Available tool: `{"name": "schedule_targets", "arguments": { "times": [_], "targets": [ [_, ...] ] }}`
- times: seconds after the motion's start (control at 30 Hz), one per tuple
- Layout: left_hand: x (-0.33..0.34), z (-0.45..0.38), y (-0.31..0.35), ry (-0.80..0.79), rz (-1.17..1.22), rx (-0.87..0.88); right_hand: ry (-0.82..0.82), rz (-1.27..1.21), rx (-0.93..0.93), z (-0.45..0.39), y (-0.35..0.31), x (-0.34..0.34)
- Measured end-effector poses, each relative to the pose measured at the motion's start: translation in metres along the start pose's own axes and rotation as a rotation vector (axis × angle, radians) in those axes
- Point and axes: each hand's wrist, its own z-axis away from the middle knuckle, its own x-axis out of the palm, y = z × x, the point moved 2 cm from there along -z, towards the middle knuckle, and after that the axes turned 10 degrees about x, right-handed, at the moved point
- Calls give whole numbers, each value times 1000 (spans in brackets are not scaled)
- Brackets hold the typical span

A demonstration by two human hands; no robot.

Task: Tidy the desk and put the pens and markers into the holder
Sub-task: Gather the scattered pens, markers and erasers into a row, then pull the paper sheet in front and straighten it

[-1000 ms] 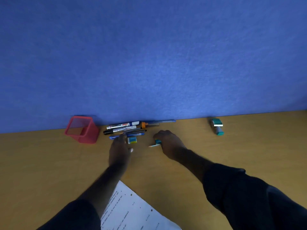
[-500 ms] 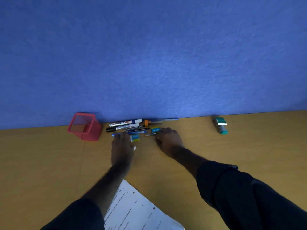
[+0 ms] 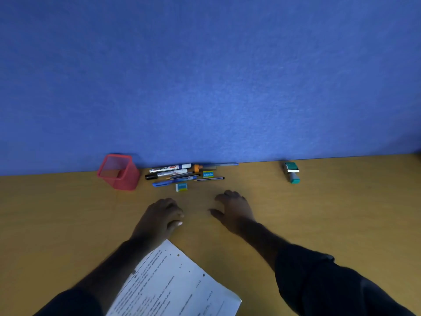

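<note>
Both hands, left hand (image 3: 160, 216) and right hand (image 3: 234, 208), are hovering empty, seemingly loose-fingered, near the pens and markers (image 3: 177, 174) lying just right of the red holder (image 3: 118, 172); gathering them parallel should be easing the grab.

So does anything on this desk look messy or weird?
Yes. The pens and markers lie heaped beside the empty red mesh holder, not inside it, and a printed white paper sheet sits crooked under the left arm.
</note>
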Motion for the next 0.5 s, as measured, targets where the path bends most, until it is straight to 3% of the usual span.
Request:
{"name": "schedule_targets", "arguments": {
  "times": [0.13,0.23,0.37,0.5],
  "targets": [
    [-9,28,4,19,-3,-118,-76,-28,-20,49,-11,14],
    [-11,51,23,-117,42,-197,-131,-7,-36,78,-19,27],
    [1,79,47,-285,-133,-262,-168,13,-48,103,-21,38],
    [6,86,62,-265,-97,-349,-200,49,-52,123,-22,39]
  ]
}}
